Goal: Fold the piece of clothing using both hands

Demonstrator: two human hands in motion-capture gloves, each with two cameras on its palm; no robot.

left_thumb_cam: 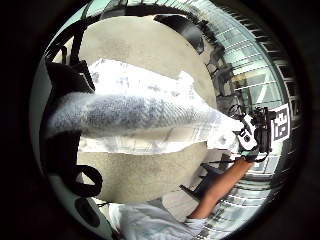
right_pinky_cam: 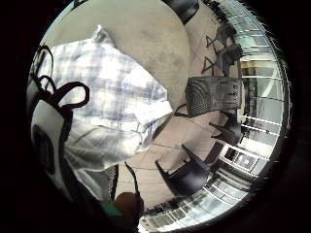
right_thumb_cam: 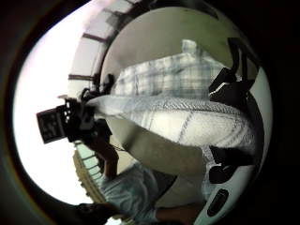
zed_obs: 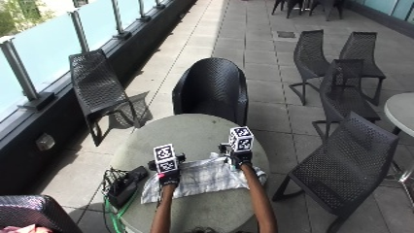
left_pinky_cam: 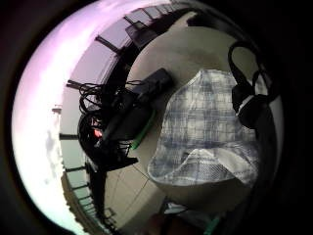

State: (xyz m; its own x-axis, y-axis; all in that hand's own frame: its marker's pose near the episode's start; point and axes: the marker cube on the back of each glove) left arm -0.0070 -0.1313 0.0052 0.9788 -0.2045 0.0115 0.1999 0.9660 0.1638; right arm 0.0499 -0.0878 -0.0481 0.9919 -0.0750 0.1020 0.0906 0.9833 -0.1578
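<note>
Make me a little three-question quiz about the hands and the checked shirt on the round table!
1. True or false: both black-gloved hands are at the pale checked cloth garment on the round grey table.
2. Which lies at the table's edge beside the left hand?
A. a black box with tangled cables
B. a red cup
C. a book
3. Fill in: beyond the table, facing the person, stands a black woven ____.

Key: 1 true, the right hand holds the cloth's far edge too; 2 A; 3 chair.
</note>
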